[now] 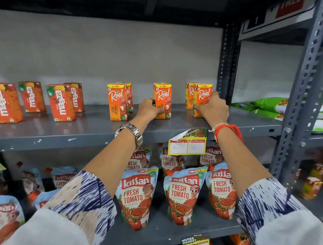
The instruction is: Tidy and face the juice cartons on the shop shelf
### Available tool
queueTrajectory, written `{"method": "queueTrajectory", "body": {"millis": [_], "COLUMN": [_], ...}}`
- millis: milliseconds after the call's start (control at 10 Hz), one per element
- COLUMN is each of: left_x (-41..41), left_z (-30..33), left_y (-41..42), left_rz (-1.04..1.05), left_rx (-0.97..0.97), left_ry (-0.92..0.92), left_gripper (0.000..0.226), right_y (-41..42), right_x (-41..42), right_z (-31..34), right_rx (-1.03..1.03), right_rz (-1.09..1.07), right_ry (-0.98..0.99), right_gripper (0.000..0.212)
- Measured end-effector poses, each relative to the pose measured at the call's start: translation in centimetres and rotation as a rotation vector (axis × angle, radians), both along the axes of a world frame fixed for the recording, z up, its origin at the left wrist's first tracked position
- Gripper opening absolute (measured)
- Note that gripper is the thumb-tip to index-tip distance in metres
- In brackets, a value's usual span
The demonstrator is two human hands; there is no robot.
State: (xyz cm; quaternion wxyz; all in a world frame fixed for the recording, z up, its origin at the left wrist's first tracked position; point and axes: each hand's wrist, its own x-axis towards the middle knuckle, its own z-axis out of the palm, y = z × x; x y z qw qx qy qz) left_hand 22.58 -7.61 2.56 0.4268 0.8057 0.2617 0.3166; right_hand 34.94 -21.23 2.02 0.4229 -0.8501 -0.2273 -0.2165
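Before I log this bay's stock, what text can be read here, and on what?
"Real", "Rs. 10/-", "LITCHI": orange juice cartons.
"maaza": red cartons.
"Kissan", "FRESH TOMATO KETCHUP": pouches on the lower shelf.
"10 RS", "7 RS": handwritten price tag; its headings are blurred.
"SUPER MARKET": bottom tag.
"1": blue sign.

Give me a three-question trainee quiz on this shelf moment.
1. True or false: the left hand grips the middle Real carton.
2. What does the right hand touch: A) a Maaza carton, B) the rightmost Real carton, C) a ketchup pouch?
3. Which wrist wears the watch?

Key: 1 true; 2 B; 3 left.
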Motion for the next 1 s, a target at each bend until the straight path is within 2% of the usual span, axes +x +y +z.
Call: {"method": "queueTrajectory", "body": {"millis": [700,800,1000], "left_x": [0.7,0.4,-0.8], "left_z": [-0.2,-0.1,0.1], "left_y": [0.4,0.3,-0.6], "left_rz": [0.012,0.019,0.068], "left_rx": [0.032,-0.007,0.069], "left_ry": [0.021,-0.003,-0.132], "left_gripper": [0.048,0.054,0.060], "right_y": [0.1,-0.3,-1.2], "right_x": [0.4,0.0,-1.5], "right_z": [-0.2,-0.1,-0.9], "right_rx": [-0.018,0.033,0.238], "right_rz": [0.014,0.044,0.130], "right_ry": [-0.001,0.028,-0.038], "right_gripper": [0.075,0.084,0.085]}}
